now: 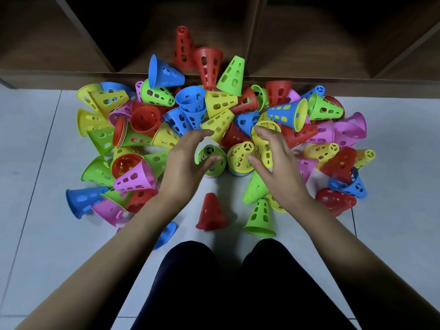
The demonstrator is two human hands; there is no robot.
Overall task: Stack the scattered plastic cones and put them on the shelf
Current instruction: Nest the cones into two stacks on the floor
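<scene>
A: Stacks relative to each hand?
B: Green-topped stack (210, 160) stands on the tiled floor (35, 234), inside the curve of the left hand (183, 160); the hand is open and not clamped on it. Yellow-topped stack (240, 158) stands just beside it, and the right hand (273, 158) is open with fingers spread and thumb near its tip.
A: Axis?
B: Both roughly upright, narrow tips up.
A: Material?
B: Glossy plastic, tapered, with slotted walls and spoked tips. Loose cones (285, 113) lie behind, pointing every way, against the dark wooden shelf (309, 77).
</scene>
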